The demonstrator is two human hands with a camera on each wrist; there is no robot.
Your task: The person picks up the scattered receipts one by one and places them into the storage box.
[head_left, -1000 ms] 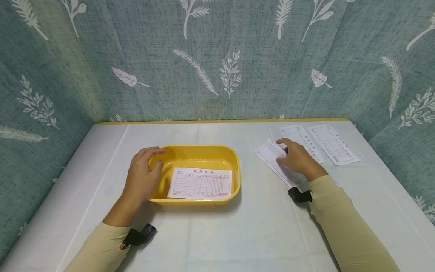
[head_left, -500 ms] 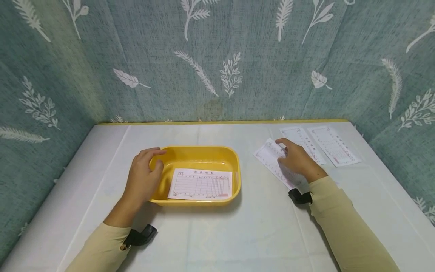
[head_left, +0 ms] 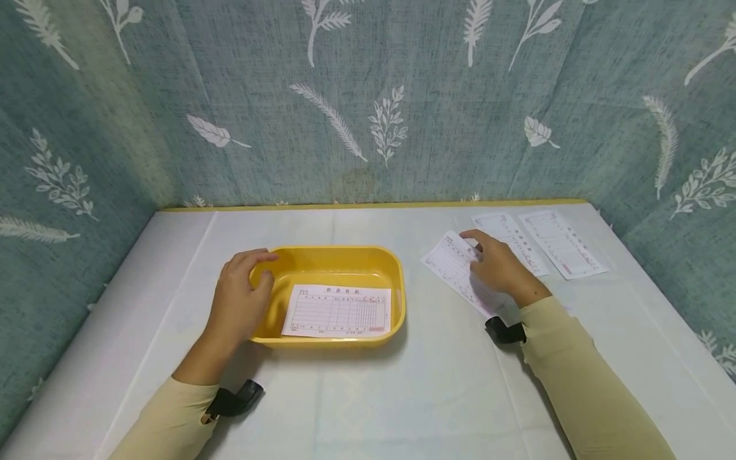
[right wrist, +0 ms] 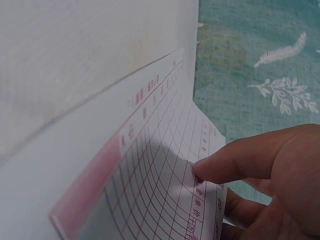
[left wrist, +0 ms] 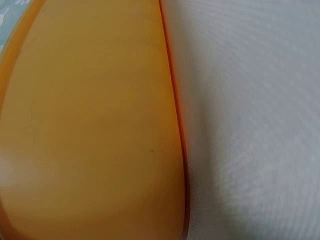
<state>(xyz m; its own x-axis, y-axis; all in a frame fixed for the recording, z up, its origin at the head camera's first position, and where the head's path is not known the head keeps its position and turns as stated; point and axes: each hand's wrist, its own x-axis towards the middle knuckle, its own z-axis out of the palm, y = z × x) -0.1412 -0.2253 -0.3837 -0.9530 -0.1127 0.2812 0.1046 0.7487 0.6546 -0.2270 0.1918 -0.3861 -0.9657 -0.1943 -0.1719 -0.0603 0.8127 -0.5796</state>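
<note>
While right fingers [right wrist: 232, 161] pinch the slip [head_left: 454, 267], its long axis runs far left to near right.

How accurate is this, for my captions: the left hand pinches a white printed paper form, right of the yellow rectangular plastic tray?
Wrong hand: the head view shows the right hand pinching that white printed paper form, right of the yellow plastic tray.

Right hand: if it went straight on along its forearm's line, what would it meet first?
Beyond the paper slip the right hand pinches, probably the leaf-patterned backdrop; its depth is unclear.
</note>
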